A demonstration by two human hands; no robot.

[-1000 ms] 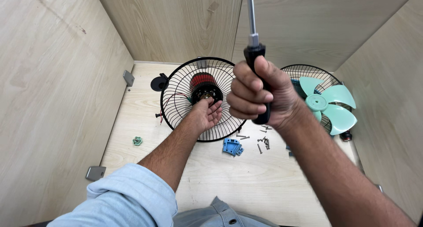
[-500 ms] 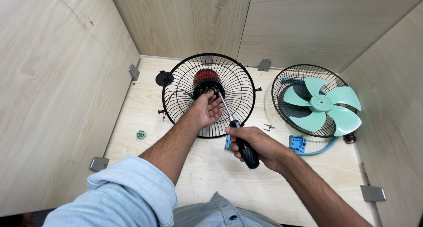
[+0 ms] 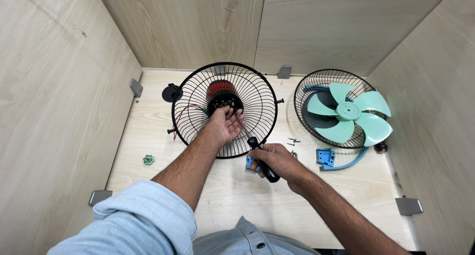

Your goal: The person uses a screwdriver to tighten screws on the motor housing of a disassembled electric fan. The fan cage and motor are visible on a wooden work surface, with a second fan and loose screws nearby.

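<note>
A black wire fan guard [image 3: 257, 94] lies on the wooden table, with a red and black motor [image 3: 221, 92] at its hub. My left hand [image 3: 223, 126] rests on the guard just below the motor, fingers touching the hub. A black-handled screwdriver [image 3: 257, 151] sits in my right hand [image 3: 275, 160], its shaft angled up-left so the tip meets the hub by my left fingers. A second guard [image 3: 316, 82] to the right holds a mint green fan blade [image 3: 349, 111].
Loose screws [image 3: 293, 142] lie between the two guards. Blue plastic parts [image 3: 326, 157] sit below the right guard, another blue piece [image 3: 250, 162] by my right hand. A small green nut [image 3: 148, 159] lies at left. A black knob [image 3: 171, 93] sits beside the left guard. Wooden walls enclose three sides.
My right hand has come down from in front of the camera with the screwdriver and set its tip against the motor hub. My left hand stays on the guard.
</note>
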